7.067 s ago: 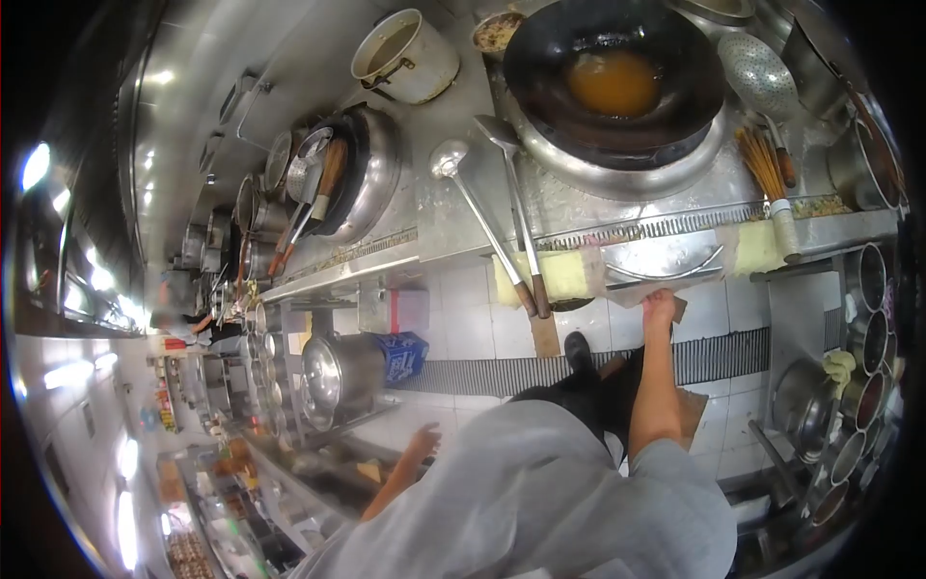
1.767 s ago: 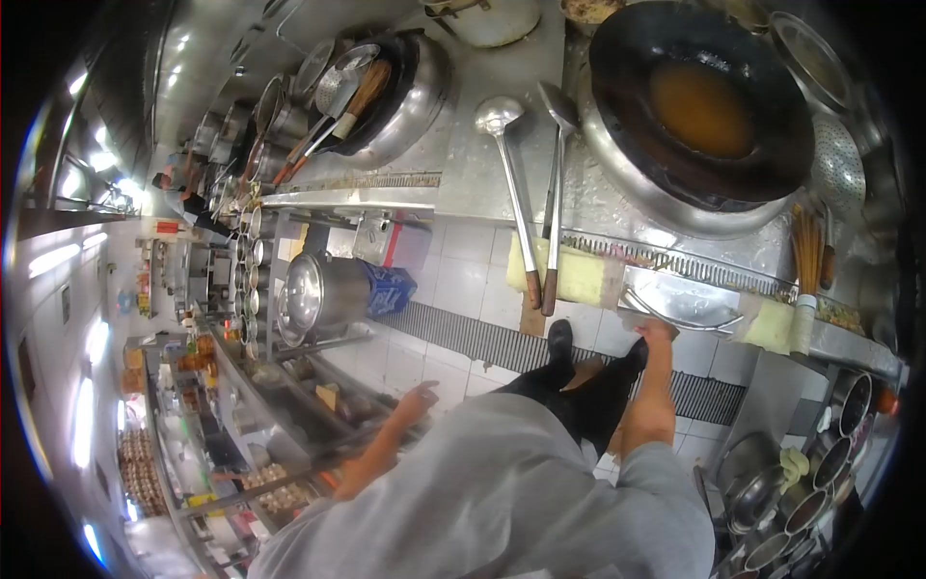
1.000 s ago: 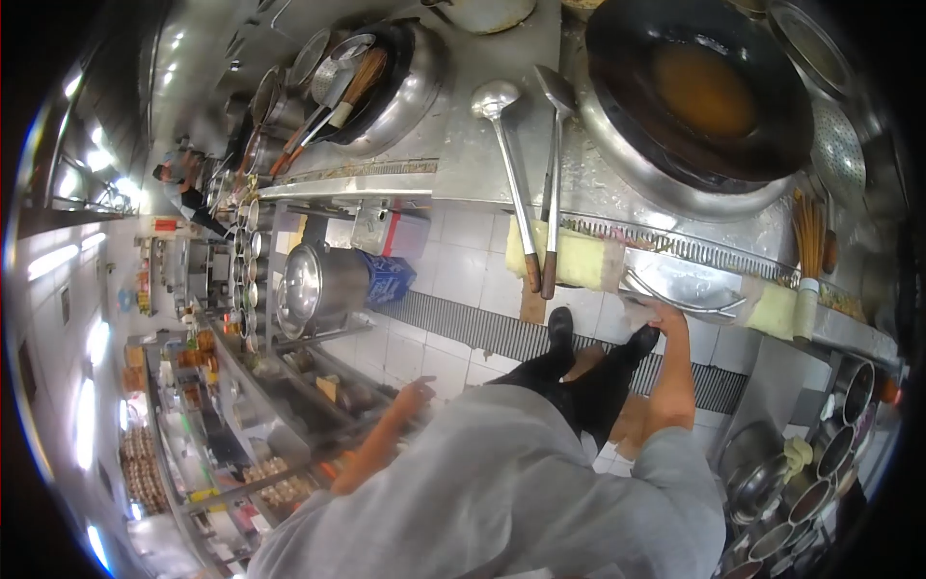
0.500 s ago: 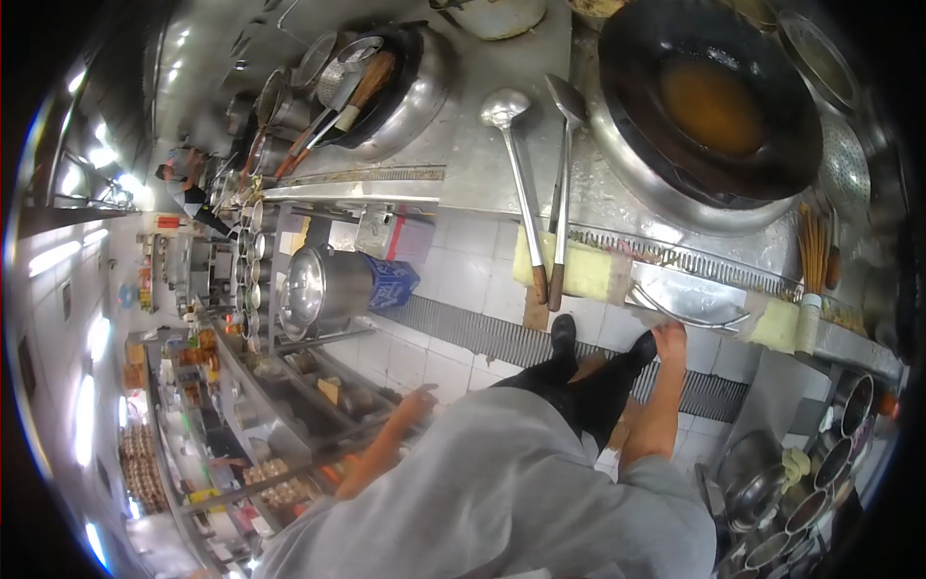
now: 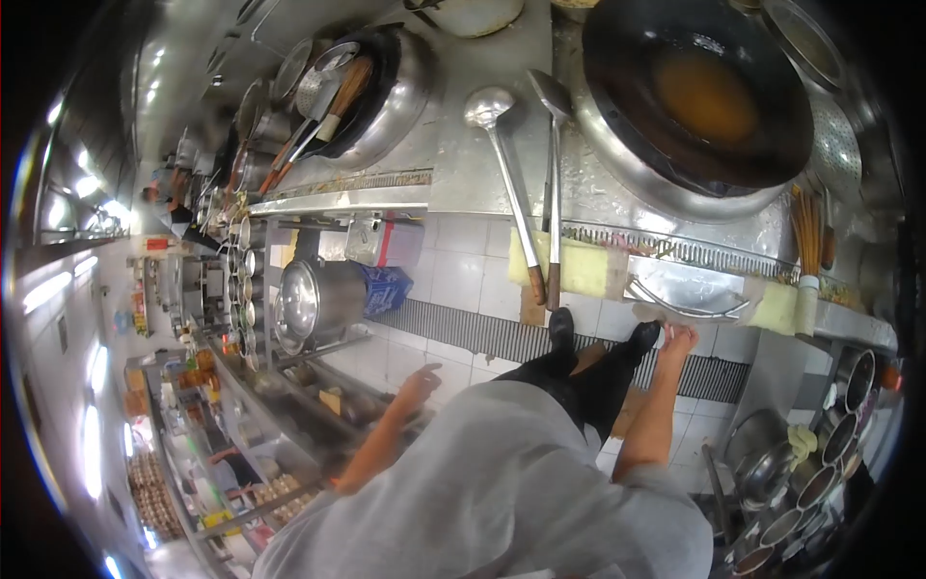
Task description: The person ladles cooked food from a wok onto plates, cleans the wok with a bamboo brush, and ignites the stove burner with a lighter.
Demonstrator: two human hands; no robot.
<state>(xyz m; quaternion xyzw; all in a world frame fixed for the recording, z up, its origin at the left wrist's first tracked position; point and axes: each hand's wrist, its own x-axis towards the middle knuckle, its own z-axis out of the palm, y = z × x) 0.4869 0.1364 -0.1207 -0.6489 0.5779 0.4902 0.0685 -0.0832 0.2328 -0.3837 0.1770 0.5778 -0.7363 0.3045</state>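
My left hand (image 5: 420, 385) hangs at my left side with its fingers apart and nothing in it. My right hand (image 5: 679, 338) is low on the other side, just below a curved metal handle (image 5: 687, 307) on the stove front, with its fingers loosely bent and no object seen in them. In front of me a black wok (image 5: 627, 116) with brown liquid in its bottom rests on a steel ring. To its left lie a ladle (image 5: 506, 179) and a wok spatula (image 5: 555, 179), their wooden ends over a yellow cloth (image 5: 579, 263).
A bamboo brush (image 5: 808, 236) stands right of the cloth. At left are a second wok (image 5: 391, 87) with tools and a lidded steel pot (image 5: 307, 299). Pots (image 5: 757, 458) stack lower right. Another person (image 5: 174, 207) stands far left.
The view has shifted slightly, so the stove and wok sit a little further left. My left hand has swung slightly upward in view; my right hand's fingers have moved a little.
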